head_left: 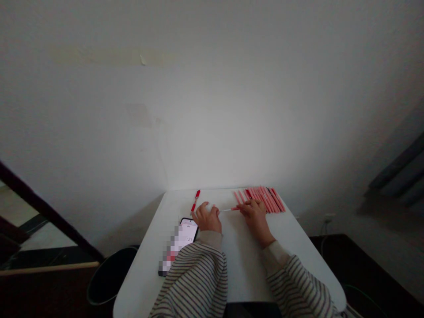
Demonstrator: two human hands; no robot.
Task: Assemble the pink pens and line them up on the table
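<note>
My left hand is closed in a pinch on the left end of a thin white pen refill. A small whitish object shows by its fingers, too blurred to name. My right hand pinches a red pen barrel at the other end of the refill, its fingertips hiding most of the barrel. Just beyond my right hand lies a row of several pink and red pens, side by side. Left of my left hand is a red-and-white pen, lying aslant.
The white table stands against a pale wall. A lit phone lies partly under my left sleeve. A dark bin is on the floor at left, and a cable hangs by the wall at right.
</note>
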